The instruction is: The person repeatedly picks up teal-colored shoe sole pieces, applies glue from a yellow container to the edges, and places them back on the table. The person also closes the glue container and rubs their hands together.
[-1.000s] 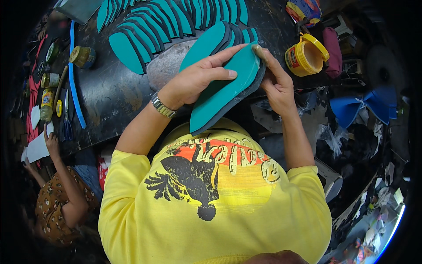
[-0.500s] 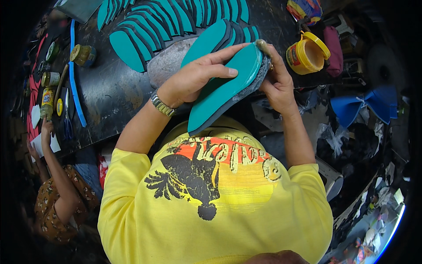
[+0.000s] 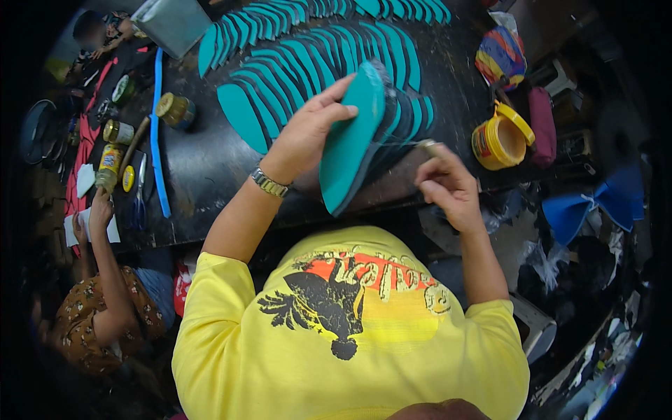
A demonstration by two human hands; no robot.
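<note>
My left hand (image 3: 304,133) is closed on a teal shoe sole (image 3: 352,143) with a dark underlayer, thumb on the teal face. The sole is held tilted above the table's near edge. Along its upper right edge shows a wet, glossy smear like glue. To its right, my right hand (image 3: 451,187) is apart from it with curled fingers. A small pale blunt tip (image 3: 428,145) stands out there; whether it is a coated fingertip or a tool, I cannot make out. A thin strand stretches from the sole toward it. Behind lie overlapping rows of teal and dark soles (image 3: 241,115).
An open yellow tub (image 3: 493,143) stands at the table's right edge, beside a maroon roll (image 3: 541,124). A blue strip (image 3: 158,140), scissors (image 3: 141,192) and jars (image 3: 175,110) are on the left. Another person's hand (image 3: 101,210) touches a bottle (image 3: 108,168) there.
My right hand has come away from the sole, down and to the right, drawing out a thin strand. The sole has turned more upright in my left hand. The whole view has shifted.
</note>
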